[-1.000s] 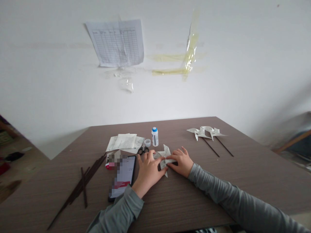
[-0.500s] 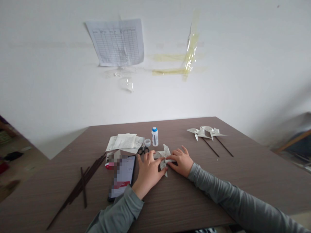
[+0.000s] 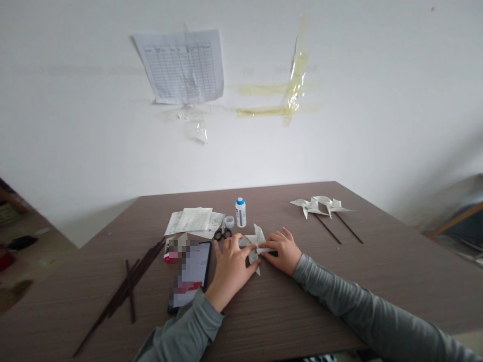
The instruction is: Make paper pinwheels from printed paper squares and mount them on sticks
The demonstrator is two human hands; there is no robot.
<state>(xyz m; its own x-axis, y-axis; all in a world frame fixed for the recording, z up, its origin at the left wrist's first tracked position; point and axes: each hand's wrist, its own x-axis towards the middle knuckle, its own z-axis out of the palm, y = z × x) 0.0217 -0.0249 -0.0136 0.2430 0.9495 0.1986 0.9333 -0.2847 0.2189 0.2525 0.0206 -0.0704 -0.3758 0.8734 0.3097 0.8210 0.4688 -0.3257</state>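
Between my hands a paper pinwheel [image 3: 257, 234] of printed paper lies on the brown table [image 3: 264, 322]. My left hand [image 3: 233, 264] is closed on its left side, thumb and index finger at the paper near the middle. My right hand [image 3: 283, 251] pinches the pinwheel's right blade close to the centre. Fingers cover part of the blades. Just beyond stand a white glue bottle [image 3: 240, 213] with a blue cap and a small clear cup [image 3: 229, 221]. Black-handled scissors [image 3: 222, 234] lie by my left fingertips.
Two pinwheels on dark sticks [image 3: 310, 206] lie at the back right. A phone [image 3: 190, 276] rests left of my left hand, with dark sticks [image 3: 128, 286] farther left. Paper sheets [image 3: 194, 219] are stacked behind the phone. A white wall [image 3: 245, 161] rises behind the table.
Hardly anything differs: both hands keep their hold on the pinwheel, and my right hand has shifted very slightly. The digits on the phone's screen have changed.
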